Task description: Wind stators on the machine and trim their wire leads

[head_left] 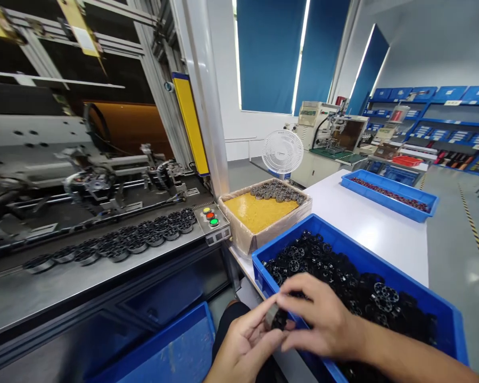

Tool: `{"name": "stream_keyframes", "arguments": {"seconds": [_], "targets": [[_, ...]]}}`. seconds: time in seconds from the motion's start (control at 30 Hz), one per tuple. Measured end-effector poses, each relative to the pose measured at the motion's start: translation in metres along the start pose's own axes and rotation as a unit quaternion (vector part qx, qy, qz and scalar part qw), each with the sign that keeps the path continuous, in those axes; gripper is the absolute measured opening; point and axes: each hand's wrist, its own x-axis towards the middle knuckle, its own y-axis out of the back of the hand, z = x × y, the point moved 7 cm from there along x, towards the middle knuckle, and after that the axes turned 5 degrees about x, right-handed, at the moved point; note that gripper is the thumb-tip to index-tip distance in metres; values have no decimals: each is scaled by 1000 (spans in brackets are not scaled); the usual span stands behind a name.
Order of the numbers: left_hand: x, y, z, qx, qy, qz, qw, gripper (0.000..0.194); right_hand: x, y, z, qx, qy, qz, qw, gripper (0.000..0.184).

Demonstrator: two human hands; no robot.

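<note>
My left hand (245, 338) is closed around a small round part (276, 318) with a grey metal-looking outer ring and a black inside. The fingers of my right hand (323, 318) are curled against the same part from the right, partly hiding it. Both hands are over the near left edge of a blue bin (415, 284). A pile of black spoked plastic pieces (323, 266) fills this bin. On the metal ledge of the machine to the left stand rows of similar round parts (138, 242), black with grey rims.
A plastic-lined box (245, 236) holds a yellow sheet and grey round parts at one end. Beside it sits a button panel (212, 221). A shallow blue tray (387, 199) of small reddish pieces lies on the white table (355, 234). Below left is another blue bin (163, 351).
</note>
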Motion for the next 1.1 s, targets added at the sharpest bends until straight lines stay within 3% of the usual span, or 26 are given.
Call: {"name": "stream_keyframes", "arguments": {"seconds": [0.07, 0.2, 0.27, 0.37, 0.47, 0.6, 0.73, 0.87, 0.97, 1.1], "targets": [[0, 5, 8, 59, -18, 14, 998, 44, -9, 12, 59, -52, -145, -22, 988, 48], [6, 24, 9, 150, 1, 35, 988, 41, -51, 42, 171, -168, -337, -39, 926, 24], [8, 33, 4, 151, 29, 43, 987, 43, -74, 41, 206, -194, -388, -69, 898, 23], [8, 36, 7, 136, 14, 50, 989, 46, -95, 23, 226, -210, -415, -117, 878, 27], [3, 30, 23, 179, -58, 55, 980, 43, -101, 10, 226, -231, -431, -145, 860, 25], [-6, 24, 43, 242, -139, 63, 958, 42, -90, 18, 219, -254, -441, -142, 849, 20], [-11, 28, 47, 234, -152, 84, 957, 42, -64, 21, 195, -242, -377, -109, 887, 16], [-10, 28, 42, 215, -134, 89, 963, 43, -47, 2, 160, -187, -290, -103, 933, 27], [-8, 24, 35, 126, -110, 73, 983, 42, -37, -5, 135, -144, -229, -80, 959, 31], [-1, 20, 24, -33, -60, 61, 996, 45, -18, 3, 95, -93, -163, -18, 982, 17]]}}
